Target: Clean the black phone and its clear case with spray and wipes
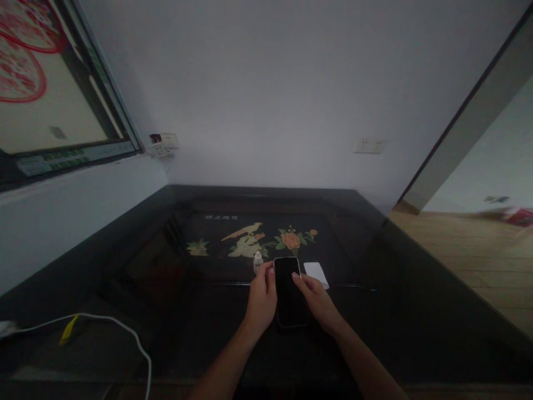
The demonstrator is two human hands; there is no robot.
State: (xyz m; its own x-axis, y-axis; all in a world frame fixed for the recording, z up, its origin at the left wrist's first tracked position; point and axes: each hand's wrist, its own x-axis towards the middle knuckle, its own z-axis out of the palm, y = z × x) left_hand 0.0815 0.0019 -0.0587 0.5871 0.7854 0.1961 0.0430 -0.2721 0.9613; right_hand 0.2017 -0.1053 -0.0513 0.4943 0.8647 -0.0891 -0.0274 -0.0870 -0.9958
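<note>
A smartphone (288,303) with a dark screen is held between my two hands, low over the black tabletop. My left hand (262,294) is closed on its left edge near the top. Opposite it, my right hand (318,300) grips the right edge, with the thumb lying over the screen. The fingers beneath the phone are hidden. Just beyond my left fingers stands a small clear bottle (257,260) with a pale cap. A folded white piece, paper or cloth (315,273), lies on the table behind my right hand.
The glossy black table (375,322) bears an inlaid bird-and-flower picture (250,239). A white cable (112,318) with a yellow tag (69,329) runs across the left front. A wall with sockets (370,145) rises behind, a window (62,83) stands at left, and wooden flooring (458,239) shows at right.
</note>
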